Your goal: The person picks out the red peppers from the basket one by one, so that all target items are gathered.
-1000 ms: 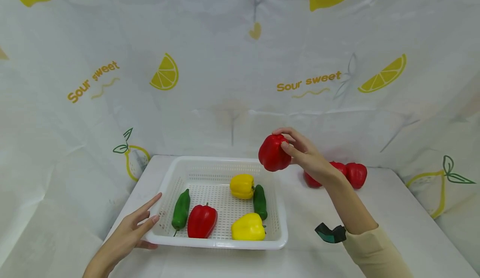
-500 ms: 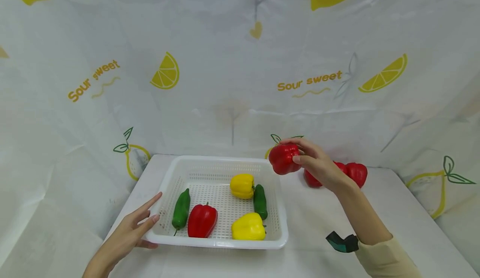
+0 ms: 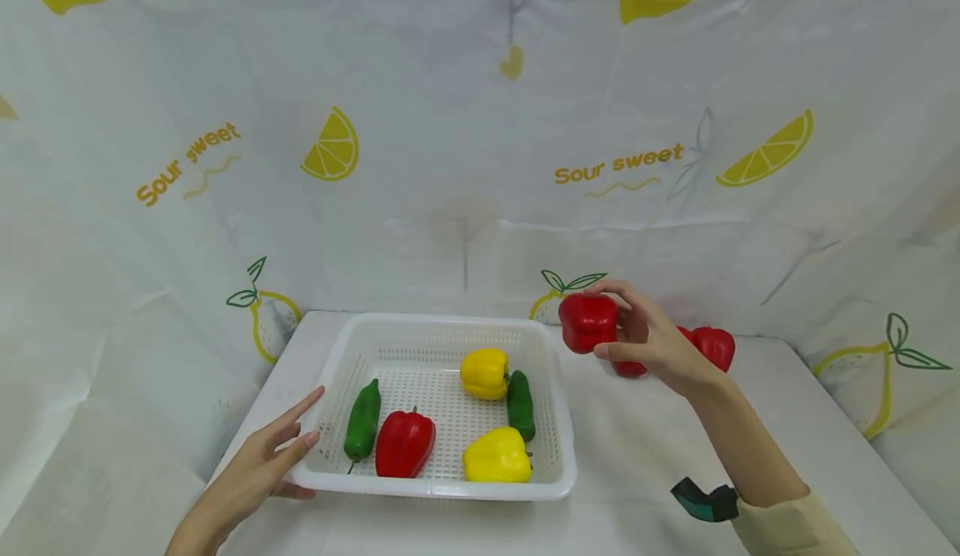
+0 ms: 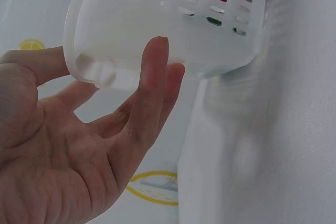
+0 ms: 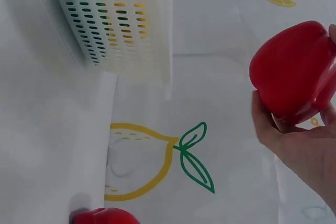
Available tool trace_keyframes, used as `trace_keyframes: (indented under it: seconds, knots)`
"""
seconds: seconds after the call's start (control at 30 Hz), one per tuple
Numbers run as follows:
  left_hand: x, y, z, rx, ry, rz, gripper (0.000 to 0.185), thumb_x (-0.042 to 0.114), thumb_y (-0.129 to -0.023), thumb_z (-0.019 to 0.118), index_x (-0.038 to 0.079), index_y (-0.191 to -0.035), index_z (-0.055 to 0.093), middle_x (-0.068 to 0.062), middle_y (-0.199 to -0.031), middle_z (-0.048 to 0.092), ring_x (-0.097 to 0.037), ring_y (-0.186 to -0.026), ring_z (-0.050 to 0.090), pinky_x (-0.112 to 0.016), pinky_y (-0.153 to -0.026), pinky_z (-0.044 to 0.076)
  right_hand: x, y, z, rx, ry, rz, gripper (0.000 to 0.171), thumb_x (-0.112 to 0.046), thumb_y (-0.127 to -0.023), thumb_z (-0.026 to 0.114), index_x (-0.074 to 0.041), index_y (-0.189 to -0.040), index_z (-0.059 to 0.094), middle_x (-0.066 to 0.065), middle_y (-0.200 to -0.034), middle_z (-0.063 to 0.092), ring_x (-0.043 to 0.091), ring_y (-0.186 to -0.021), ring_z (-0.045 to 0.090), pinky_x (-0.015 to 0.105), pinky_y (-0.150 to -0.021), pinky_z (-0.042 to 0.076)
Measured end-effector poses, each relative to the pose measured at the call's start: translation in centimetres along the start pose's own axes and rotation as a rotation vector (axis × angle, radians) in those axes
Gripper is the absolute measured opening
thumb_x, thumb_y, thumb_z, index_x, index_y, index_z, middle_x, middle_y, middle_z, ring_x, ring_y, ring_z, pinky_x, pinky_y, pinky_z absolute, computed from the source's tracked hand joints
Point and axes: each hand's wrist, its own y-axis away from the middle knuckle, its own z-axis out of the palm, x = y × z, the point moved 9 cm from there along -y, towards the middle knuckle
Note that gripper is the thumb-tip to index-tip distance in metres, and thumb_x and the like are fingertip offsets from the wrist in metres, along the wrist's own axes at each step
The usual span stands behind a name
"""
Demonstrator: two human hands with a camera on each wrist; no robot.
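My right hand [image 3: 660, 348] holds a red bell pepper [image 3: 588, 323] between thumb and fingers, raised beyond the right end of a white plastic basket [image 3: 450, 487]. In the right wrist view this bell pepper [image 5: 294, 72] appears large above the fingers. My left hand [image 3: 258, 464] touches the basket's near left corner with fairly straight, spread fingers; in the left wrist view its fingers [image 4: 152, 77] overlap the outer wall. Inside the basket lie a red bell pepper [image 3: 405, 443], two yellow bell peppers [image 3: 484, 373] and two green peppers [image 3: 363, 421].
More red bell peppers [image 3: 714, 348] rest on the white table [image 3: 637, 448] at the back right, partly hidden behind my right hand and forearm. A white cloth [image 3: 450, 122] printed with lemons hangs behind the table. A dark strap end [image 3: 705, 502] sticks out at the right sleeve.
My right hand has moved right and slightly down with the red bell pepper, away from the basket, and the pepper has turned in its fingers. The left hand and the basket have stayed put.
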Motion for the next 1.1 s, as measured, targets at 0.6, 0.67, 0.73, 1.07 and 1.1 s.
trace_keyframes:
  seconds: [0.6,0.67,0.73,1.07,1.1]
  knots:
    - [-0.1,0.0,-0.1,0.007,-0.010,0.000,0.072,0.029,-0.110,0.063,0.028,-0.173,0.029,-0.033,-0.176,0.022,-0.056,-0.146,0.050,-0.045,-0.074,0.071,1.4,0.8,-0.3,-0.032,-0.020,0.050,0.087,0.001,-0.084,0.081,-0.015,-0.157,0.038,0.000,-0.152,0.051,0.017,-0.138,0.054,0.040,-0.090,0.070]
    - [0.0,0.0,-0.1,0.005,-0.006,0.005,0.072,0.028,-0.110,0.063,0.027,-0.173,0.028,-0.033,-0.177,0.021,-0.059,-0.150,0.045,-0.045,-0.073,0.071,1.7,0.9,-0.4,-0.008,0.004,0.089,0.084,-0.003,-0.085,0.082,-0.018,-0.156,0.039,0.000,-0.150,0.052,0.018,-0.136,0.054,0.040,-0.089,0.070]
    - [0.0,0.1,-0.1,0.005,-0.003,0.008,0.072,0.028,-0.110,0.063,0.027,-0.173,0.028,-0.032,-0.177,0.020,-0.062,-0.152,0.039,-0.045,-0.073,0.071,2.0,1.0,-0.4,0.021,0.029,0.132,0.079,-0.008,-0.087,0.082,-0.021,-0.154,0.041,-0.001,-0.148,0.053,0.020,-0.134,0.054,0.041,-0.088,0.070]
    - [-0.1,-0.1,-0.1,0.001,-0.009,0.004,0.072,0.028,-0.110,0.064,0.027,-0.173,0.029,-0.033,-0.175,0.026,-0.047,-0.139,0.059,-0.045,-0.073,0.071,2.8,1.6,-0.9,0.080,0.100,0.193,0.082,-0.014,-0.085,0.086,-0.020,-0.154,0.042,0.002,-0.147,0.053,0.024,-0.134,0.052,0.041,-0.086,0.070]
    - [-0.1,-0.1,-0.1,0.001,-0.008,0.007,0.072,0.027,-0.110,0.064,0.027,-0.173,0.029,-0.034,-0.174,0.026,-0.046,-0.138,0.060,-0.045,-0.073,0.071,2.8,1.7,-1.0,0.080,0.112,0.187,0.085,-0.014,-0.084,0.087,-0.019,-0.155,0.042,0.003,-0.148,0.053,0.023,-0.134,0.052,0.040,-0.086,0.070]
